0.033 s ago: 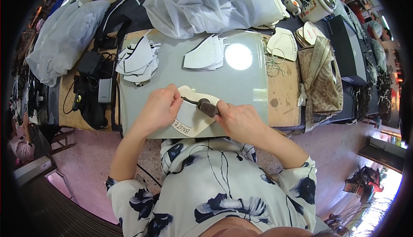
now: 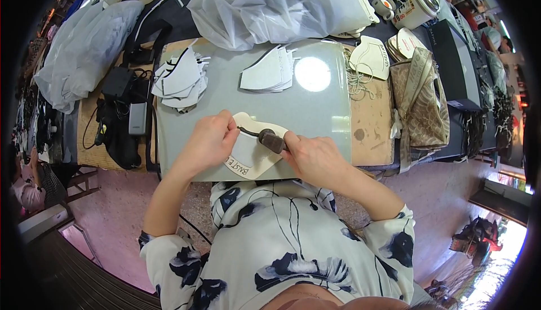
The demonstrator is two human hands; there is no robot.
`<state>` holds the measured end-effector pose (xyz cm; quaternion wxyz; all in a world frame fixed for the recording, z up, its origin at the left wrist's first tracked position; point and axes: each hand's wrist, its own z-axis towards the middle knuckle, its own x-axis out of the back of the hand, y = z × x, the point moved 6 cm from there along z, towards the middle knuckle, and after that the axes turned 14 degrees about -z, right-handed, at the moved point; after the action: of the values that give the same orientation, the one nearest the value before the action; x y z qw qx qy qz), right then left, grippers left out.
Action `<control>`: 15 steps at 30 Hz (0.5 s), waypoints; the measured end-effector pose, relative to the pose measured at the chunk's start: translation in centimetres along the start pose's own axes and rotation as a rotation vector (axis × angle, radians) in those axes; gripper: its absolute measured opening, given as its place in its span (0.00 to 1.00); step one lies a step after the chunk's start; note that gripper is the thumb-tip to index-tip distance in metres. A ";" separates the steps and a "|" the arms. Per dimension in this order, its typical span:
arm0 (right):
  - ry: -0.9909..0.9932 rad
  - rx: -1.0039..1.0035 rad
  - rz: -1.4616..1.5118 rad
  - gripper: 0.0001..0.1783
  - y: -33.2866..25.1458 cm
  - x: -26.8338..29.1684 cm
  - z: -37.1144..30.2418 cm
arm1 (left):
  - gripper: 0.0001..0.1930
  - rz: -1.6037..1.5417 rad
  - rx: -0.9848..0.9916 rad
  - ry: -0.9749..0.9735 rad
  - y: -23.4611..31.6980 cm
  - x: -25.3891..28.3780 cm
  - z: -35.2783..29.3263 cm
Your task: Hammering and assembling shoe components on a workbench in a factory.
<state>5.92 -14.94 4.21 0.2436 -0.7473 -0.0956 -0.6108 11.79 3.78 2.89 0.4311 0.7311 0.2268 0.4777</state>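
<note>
On the grey work board (image 2: pixel 315 107) in front of me lies a cream template (image 2: pixel 269 163) with a cut-out, and a pale piece (image 2: pixel 246 148) shows inside it. A narrow black strip (image 2: pixel 248 132) curves along the upper edge of that piece. My left hand (image 2: pixel 211 141) is closed in a pinch at the strip's left end, its fingertips over the template. My right hand (image 2: pixel 313 155) grips a dark brown tool (image 2: pixel 271 141) with a rounded head, which looks like a small hammer. The head rests at or just above the strip's right end; contact cannot be made out.
Stacks of white cut pieces lie at the board's far left (image 2: pixel 181 82) and far middle (image 2: pixel 267 72). Beyond stands a big plastic bag (image 2: pixel 270 6). Right are a cream template with cord (image 2: pixel 369 59), a patterned bag (image 2: pixel 422 104) and a dark box (image 2: pixel 457 65). A grey device (image 2: pixel 137 118) lies left.
</note>
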 end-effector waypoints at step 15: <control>0.009 -0.006 0.008 0.17 0.1 -0.2 -0.2 | 0.10 0.047 -0.019 -0.042 -0.2 -0.2 0.7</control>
<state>5.75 -15.07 3.98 0.2441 -0.7458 -0.0895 -0.6134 12.32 3.49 2.51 0.4311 0.7421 0.1960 0.4744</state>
